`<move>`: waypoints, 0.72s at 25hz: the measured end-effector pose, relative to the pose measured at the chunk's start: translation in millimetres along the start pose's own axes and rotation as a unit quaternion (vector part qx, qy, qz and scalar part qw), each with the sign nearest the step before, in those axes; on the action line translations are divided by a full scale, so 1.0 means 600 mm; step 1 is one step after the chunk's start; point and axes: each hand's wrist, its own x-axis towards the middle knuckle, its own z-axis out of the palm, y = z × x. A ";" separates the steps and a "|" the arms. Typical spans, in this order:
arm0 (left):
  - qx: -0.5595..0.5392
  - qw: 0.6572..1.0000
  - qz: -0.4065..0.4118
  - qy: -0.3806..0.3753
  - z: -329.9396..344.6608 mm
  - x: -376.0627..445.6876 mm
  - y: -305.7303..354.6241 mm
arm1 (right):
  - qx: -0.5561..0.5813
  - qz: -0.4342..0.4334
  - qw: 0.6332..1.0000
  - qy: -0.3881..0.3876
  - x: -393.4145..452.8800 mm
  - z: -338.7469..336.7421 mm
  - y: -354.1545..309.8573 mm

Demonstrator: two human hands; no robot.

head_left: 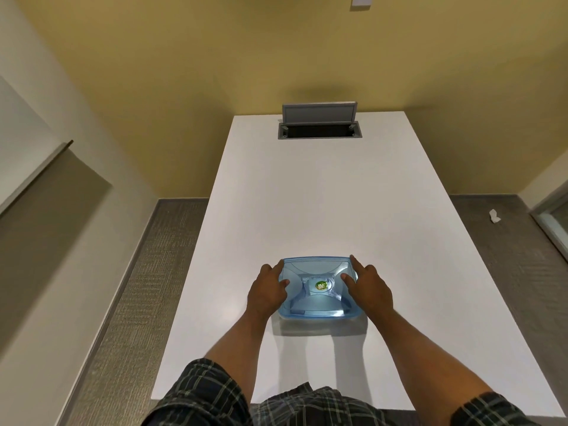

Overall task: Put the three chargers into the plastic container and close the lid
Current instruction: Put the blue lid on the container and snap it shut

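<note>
A blue plastic container [318, 290] sits near the white table's [307, 195] front edge, lid [316, 273] on (seemingly closed), left hand [268, 289] and right hand [367, 287] spread flat, pressing its sides.

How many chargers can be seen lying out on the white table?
0. None lies on the bare white table. The blue plastic container has its lid on under the left hand and right hand; any chargers inside are hidden.

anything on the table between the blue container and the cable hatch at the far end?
Nothing. In the head view the white table is bare between the blue lidded container and the open cable hatch.
</note>
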 end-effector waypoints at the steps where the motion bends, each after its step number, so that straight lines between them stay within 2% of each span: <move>1: 0.019 1.000 0.005 -0.007 -0.002 0.002 0.001 | -0.017 -0.004 1.000 -0.004 0.001 -0.002 -0.002; 12: 0.183 0.978 0.062 -0.082 -0.041 0.026 0.020 | -0.124 -0.031 0.989 -0.078 0.025 -0.016 -0.022; 18: 0.311 0.929 0.107 -0.169 -0.086 0.053 0.032 | -0.209 -0.073 0.959 -0.177 0.040 -0.065 -0.038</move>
